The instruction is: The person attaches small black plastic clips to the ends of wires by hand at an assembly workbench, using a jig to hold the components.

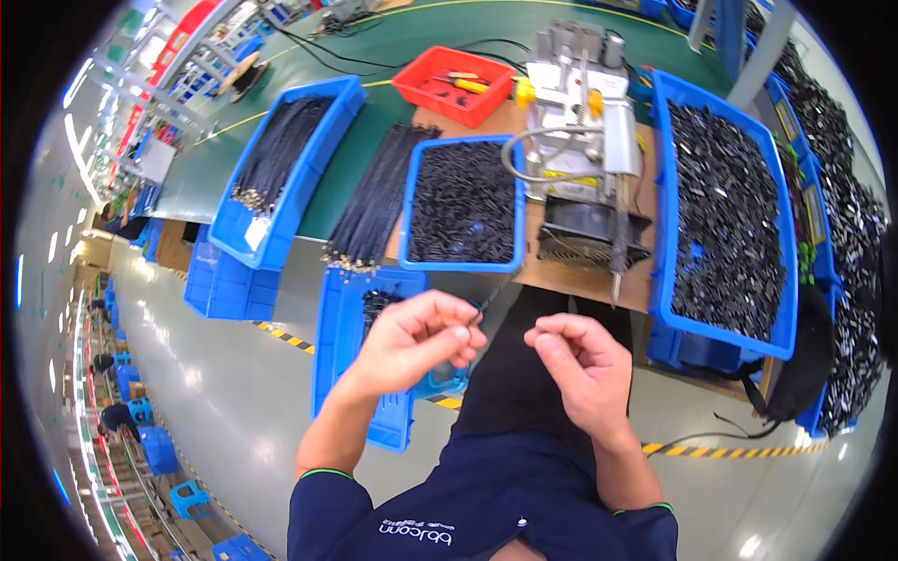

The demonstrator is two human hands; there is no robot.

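In front of my body, my left hand [421, 341] is closed in a pinch, with a thin dark cable-like piece [484, 314] sticking out past its fingertips. Level with it on the right, my right hand [585, 366] is closed too, thumb against fingers; anything between them is too small to make out. The hands are apart. Just beyond them stands a blue bin [404, 251] full of small black parts [465, 201]. To its left lies a bundle of black cables [383, 192] with metallic ends toward me.
A bench machine [575, 122] with a black fan-like unit [591, 229] stands beyond my right hand. Beside it is a large blue bin [663, 187] of black parts. A red bin [421, 93] holds a yellow-handled tool [470, 85]. Blue trays [348, 112] [327, 374] stand left.
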